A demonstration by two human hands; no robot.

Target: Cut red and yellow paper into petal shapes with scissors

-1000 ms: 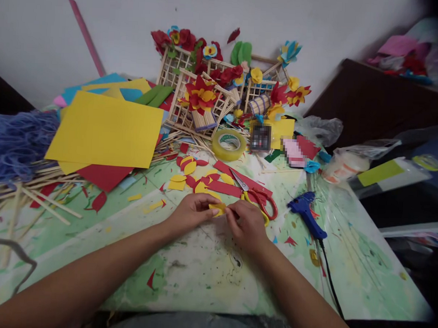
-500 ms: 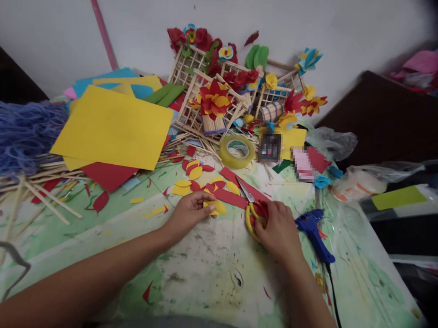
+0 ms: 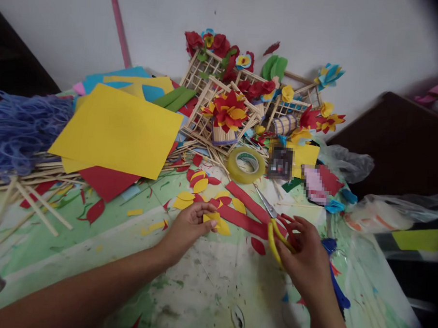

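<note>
Between thumb and fingers, my left hand [image 3: 190, 226] pinches a small yellow paper piece [image 3: 212, 221]. My right hand [image 3: 305, 252] holds scissors with yellow and red handles [image 3: 279, 241]; their blades [image 3: 265, 201] point up and to the left, over the table. Two red paper strips [image 3: 243, 220] lie between the hands, one passing under the scissors. Yellow and red petal-shaped cutouts [image 3: 199, 184] lie just beyond my left hand. A single red petal [image 3: 258, 246] rests left of the scissor handles.
Yellow sheets [image 3: 119, 130] lie at the left beside blue-purple string [image 3: 24, 126] and sticks. Stick frames with paper flowers [image 3: 230, 111] stand at the back. A tape roll [image 3: 245, 165] sits before them. A blue glue gun [image 3: 339, 285] is partly hidden behind my right arm.
My right hand has moved right and nearer with the scissors, away from the red strips. A red petal now shows beside them. The view has shifted slightly.
</note>
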